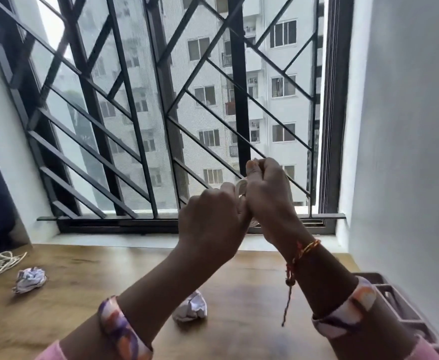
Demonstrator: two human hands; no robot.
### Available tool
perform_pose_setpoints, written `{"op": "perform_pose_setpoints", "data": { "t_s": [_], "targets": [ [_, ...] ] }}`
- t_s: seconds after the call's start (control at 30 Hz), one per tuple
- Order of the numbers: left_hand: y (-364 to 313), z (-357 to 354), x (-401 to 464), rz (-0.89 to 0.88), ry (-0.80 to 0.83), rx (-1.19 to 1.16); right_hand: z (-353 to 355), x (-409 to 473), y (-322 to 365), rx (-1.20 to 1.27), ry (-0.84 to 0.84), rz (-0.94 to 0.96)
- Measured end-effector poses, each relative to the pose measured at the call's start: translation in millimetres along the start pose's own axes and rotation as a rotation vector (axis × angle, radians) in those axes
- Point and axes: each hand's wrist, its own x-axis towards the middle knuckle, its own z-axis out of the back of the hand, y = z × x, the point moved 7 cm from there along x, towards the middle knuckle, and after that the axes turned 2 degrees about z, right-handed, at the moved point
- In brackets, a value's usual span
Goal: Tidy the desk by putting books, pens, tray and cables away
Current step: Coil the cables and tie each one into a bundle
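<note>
on the desk (239, 276), bare wood lies open between two paper balls, one at the far left (29, 279) and one near the middle (190, 306). a cord coil (3, 262) sits left of the first ball; a tray (405, 305) blocks the desk's right edge.

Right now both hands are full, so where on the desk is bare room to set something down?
Bare desk lies between the two paper balls and back toward the sill. The far-left corner is crowded by the coiled cable; the tray fills the right edge.
</note>
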Motion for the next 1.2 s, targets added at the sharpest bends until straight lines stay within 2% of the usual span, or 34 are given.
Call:
{"op": "perform_pose_setpoints", "data": {
  "t_s": [0.07, 0.17, 0.27, 0.37, 0.43, 0.53, 0.6, 0.77, 0.93, 1.2],
  "targets": [
    [6.2, 1.0, 3.5, 0.013, 0.017, -0.118, -3.3, 1.0, 1.4, 0.036, 0.066, 0.025],
    [14.4, -2.3, 14.9, 0.044, 0.083, -0.503, -12.3, -2.5, 6.3, 0.165, 0.244, -0.001],
    [13.1, -6.4, 28.9, 0.035, 0.152, -0.755, -22.6, -5.8, 14.4, 0.141, 0.342, 0.034],
    [9.7, -2.4, 27.1, 0.014, 0.065, -0.694, -21.3, -4.0, 26.5, 0.009, 0.307, 0.151],
    [10.4, -0.9, 22.6, 0.03, 0.033, -0.588, -16.9, -4.2, 33.5, 0.039, 0.287, 0.165],
    [12.3, -2.5, 22.3, 0.005, 0.029, -0.54, -14.0, -5.9, 28.7, 0.299, 0.292, -0.026],
    [11.3, -0.6, 22.3, -0.01, 0.036, -0.527, -10.9, -3.7, 22.8, 0.362, 0.242, -0.108],
    [11.0, 15.7, 18.9, -0.078, -0.037, -0.375, -6.8, -0.2, 19.4, 0.36, 0.104, -0.097],
    [3.3, 35.6, 18.4, -0.134, -0.121, -0.157, -9.7, -2.2, 20.8, 0.375, 0.149, -0.173],
    [-2.9, 37.3, 20.5, -0.147, -0.117, 0.015, -18.8, -7.2, 19.2, 0.409, 0.268, -0.325]
  ]
}}
